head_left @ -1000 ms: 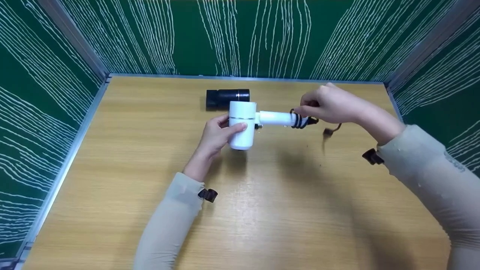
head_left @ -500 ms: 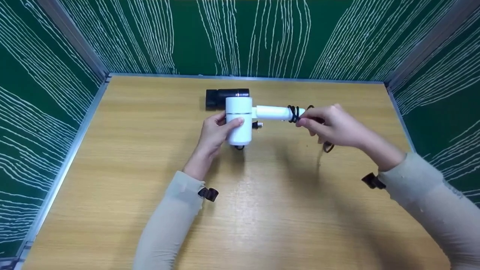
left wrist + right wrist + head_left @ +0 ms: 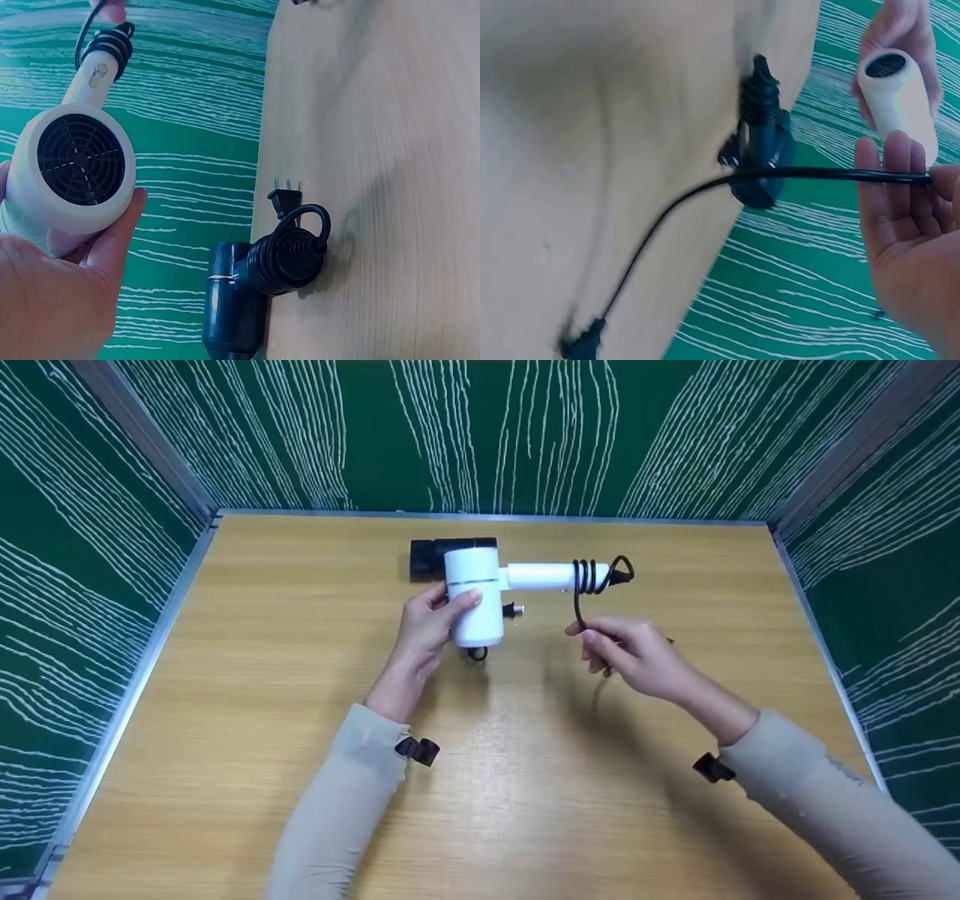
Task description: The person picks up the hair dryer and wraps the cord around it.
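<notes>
My left hand (image 3: 424, 634) grips a white hair dryer (image 3: 474, 611) by its barrel, thumb on the near side. Its handle points right, with black cord (image 3: 585, 576) coiled several times around the end. In the left wrist view, the round vent grille (image 3: 81, 159) faces the camera. Below the handle, my right hand (image 3: 634, 656) pinches the cord, which runs taut from the coils to the fingertips. Past those fingers the free cord (image 3: 682, 199) hangs in a curve to a plug (image 3: 583, 346), in the right wrist view.
A black hair dryer (image 3: 435, 559) lies on the wooden table (image 3: 300, 660) behind the white one, which partly hides it. Cord wraps its handle (image 3: 285, 259), and its two-pin plug (image 3: 285, 200) sticks out. Green panels (image 3: 375, 435) with white lines stand along the back and sides.
From above the handle's end, my right hand has come down and left, drawing the cord round the handle. My left hand has shifted the white hair dryer slightly back and left.
</notes>
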A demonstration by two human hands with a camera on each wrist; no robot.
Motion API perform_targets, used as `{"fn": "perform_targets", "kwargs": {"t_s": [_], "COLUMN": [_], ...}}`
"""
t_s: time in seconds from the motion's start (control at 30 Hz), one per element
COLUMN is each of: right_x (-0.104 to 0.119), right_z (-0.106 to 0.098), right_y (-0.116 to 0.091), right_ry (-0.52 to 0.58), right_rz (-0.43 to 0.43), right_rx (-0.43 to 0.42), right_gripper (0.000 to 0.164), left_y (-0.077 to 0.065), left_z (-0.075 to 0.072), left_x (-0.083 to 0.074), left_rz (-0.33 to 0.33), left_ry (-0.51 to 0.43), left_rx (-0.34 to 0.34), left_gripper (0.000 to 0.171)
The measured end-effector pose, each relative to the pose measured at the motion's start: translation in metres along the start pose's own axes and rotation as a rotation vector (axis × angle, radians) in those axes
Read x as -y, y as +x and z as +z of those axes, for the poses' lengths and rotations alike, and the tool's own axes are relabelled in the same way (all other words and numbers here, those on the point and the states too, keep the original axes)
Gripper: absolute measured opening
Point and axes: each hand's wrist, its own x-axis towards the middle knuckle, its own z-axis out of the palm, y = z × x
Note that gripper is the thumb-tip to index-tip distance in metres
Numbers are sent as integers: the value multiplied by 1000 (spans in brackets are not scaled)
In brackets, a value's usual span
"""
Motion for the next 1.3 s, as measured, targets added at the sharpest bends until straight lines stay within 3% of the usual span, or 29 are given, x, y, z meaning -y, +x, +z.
{"fn": "perform_targets", "kwargs": {"t_s": [0.37,0.67,0.93,1.13,1.3], "right_x": [-22,-37,-56,-59,-60], "right_z": [17,20,11,-3,-14], "right_y": [1,6,19,30,37], "right_ry": [68,128,85,178,253], "right_rz": [19,8,50,86,150], "right_rx": [-22,-13,7,81,80], "right_gripper": [27,27,30,31,29], "left_y": [-3,-5,-9,-12,-12], "left_z": [-2,-2,-3,-7,-9], "left_x": [-3,-3,-4,-5,-4], "left_rz": [-25,2,-34,-45,-34], "left_ry": [-36,-68,-66,-66,-64], "left_rx": [8,43,74,117,146], "left_gripper": [58,55,58,55,51]}}
